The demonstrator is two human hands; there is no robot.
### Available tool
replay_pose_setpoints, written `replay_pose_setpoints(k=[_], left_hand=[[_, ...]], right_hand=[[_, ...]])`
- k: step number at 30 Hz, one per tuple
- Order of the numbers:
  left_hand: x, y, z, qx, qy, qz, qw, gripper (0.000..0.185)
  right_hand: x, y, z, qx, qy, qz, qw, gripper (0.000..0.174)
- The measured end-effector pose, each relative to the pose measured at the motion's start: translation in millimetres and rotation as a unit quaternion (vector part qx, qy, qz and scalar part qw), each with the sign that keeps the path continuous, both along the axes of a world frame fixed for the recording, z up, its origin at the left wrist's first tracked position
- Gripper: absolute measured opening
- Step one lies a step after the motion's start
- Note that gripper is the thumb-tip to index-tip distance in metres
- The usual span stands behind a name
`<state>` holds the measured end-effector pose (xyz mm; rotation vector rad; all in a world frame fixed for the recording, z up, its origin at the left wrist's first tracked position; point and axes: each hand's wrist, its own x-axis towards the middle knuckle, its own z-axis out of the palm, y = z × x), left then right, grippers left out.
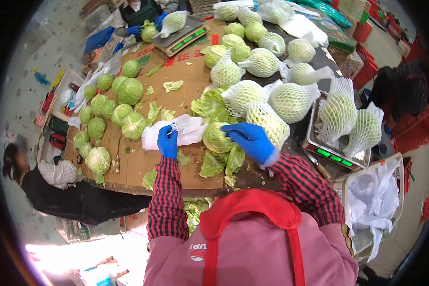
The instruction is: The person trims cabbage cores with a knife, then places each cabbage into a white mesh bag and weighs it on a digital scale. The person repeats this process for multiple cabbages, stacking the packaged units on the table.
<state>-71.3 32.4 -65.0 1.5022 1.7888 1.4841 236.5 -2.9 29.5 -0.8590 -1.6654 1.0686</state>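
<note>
My left hand (168, 141), in a blue glove, pinches a white foam net sleeve (190, 131) that lies flat on the cardboard. Just right of the sleeve sits a bare green cabbage (216, 137) among loose outer leaves (212, 164). Over that cabbage's right edge hovers my right hand (252, 139), also blue-gloved, its fingertips bunched together. Whether they touch the cabbage or grip anything is unclear. Close beyond this hand is a cabbage in a foam net (268, 123).
Several bare cabbages (130, 91) stand at left, several netted ones (261, 62) at the back right. A scale (338, 157) carries two netted cabbages, a knife (318, 164) beside it. A basket (400, 178) holds white sleeves. A gloved co-worker (137, 14) handles a cabbage; another person (68, 193) is at left.
</note>
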Motion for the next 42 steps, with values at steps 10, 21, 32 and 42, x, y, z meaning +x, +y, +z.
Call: replay_pose_setpoints(k=[10,21,32,42], left_hand=[[-9,-84,94,0.209,-0.422,-0.036,0.881,0.029],[43,-102,104,0.169,-0.204,-0.025,0.964,0.048],[58,-93,118,0.133,-0.467,-0.084,0.87,0.024],[29,-126,140,-0.071,-0.224,-0.182,0.955,0.04]], right_hand=[[-188,60,-80,0.105,-0.362,0.172,0.91,0.055],[-160,13,48,-0.089,0.122,0.247,0.957,0.053],[-125,8,36,-0.062,0.055,0.229,0.97,0.034],[-97,21,28,-0.083,0.002,0.301,0.95,0.029]])
